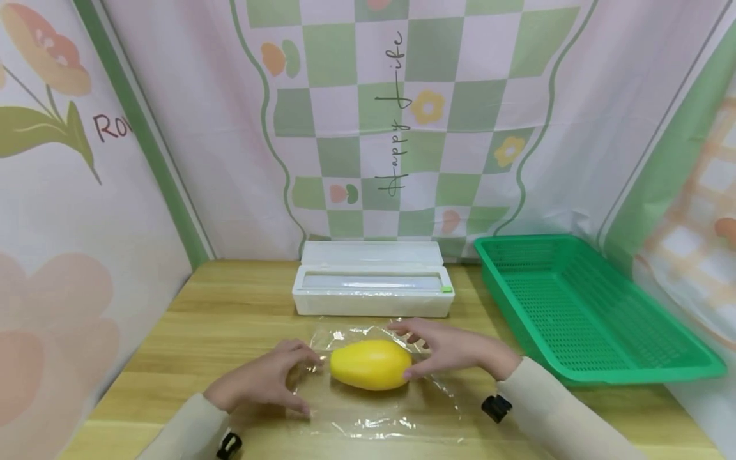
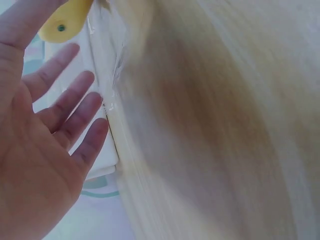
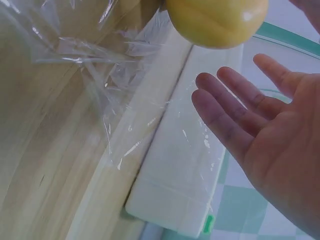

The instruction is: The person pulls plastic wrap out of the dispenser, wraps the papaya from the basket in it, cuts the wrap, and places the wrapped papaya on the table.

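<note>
A smooth yellow papaya point(image 1: 370, 365) lies sideways on a sheet of clear plastic wrap point(image 1: 374, 424) spread over the table. To its left is my left hand point(image 1: 269, 377), fingers parted and relaxed, a small gap from the fruit's narrow end. My right hand point(image 1: 445, 348) is at the wide end, its thumb tip by the fruit's side; whether it touches, I cannot tell. The left wrist view shows a green dot on the papaya point(image 2: 65, 21) and a bare palm. In the right wrist view, loosely spread fingers point(image 3: 235, 107) stand below the papaya point(image 3: 217, 20).
Behind the fruit stands a white wrap dispenser box point(image 1: 374, 303), lid raised, with a roll inside and a small green tab at its right. A green perforated basket point(image 1: 638, 375) sits at the right. Patterned cloth point(image 1: 379, 147) hangs along the table's back edge.
</note>
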Motion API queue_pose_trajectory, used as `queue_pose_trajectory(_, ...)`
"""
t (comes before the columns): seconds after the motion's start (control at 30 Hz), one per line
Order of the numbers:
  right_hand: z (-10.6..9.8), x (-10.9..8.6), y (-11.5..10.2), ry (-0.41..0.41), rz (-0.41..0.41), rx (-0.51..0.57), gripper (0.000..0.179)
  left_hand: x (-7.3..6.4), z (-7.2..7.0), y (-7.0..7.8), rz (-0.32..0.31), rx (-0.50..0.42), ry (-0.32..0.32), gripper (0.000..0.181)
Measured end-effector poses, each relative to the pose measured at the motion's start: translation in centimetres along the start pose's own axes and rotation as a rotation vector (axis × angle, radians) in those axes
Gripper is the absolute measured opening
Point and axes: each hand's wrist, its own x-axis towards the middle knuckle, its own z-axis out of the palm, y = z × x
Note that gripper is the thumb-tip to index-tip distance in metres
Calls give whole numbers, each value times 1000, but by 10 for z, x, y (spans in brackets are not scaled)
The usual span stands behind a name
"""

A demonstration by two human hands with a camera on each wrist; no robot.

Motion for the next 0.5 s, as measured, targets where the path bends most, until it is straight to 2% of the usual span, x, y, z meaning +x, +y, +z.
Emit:
queue_pose_trajectory(0.13, -1, -11, 1, 50, 1, -45, 77, 0, 0, -1, 55, -74, -18, 48)
queue_pose_trajectory(0.27, -1, -25, 2, 91, -32, -73, 50, 0, 1, 2, 114, -189, -82, 23)
queue_pose_trajectory(0.4, 4, -39, 3, 56, -100, -65, 26, 0, 4, 9, 128, -220, -141, 13)
queue_pose_trajectory(0.5, 15, -46, 6, 6, -137, -70, 23, -1, 7, 13, 131, -205, -167, 14)
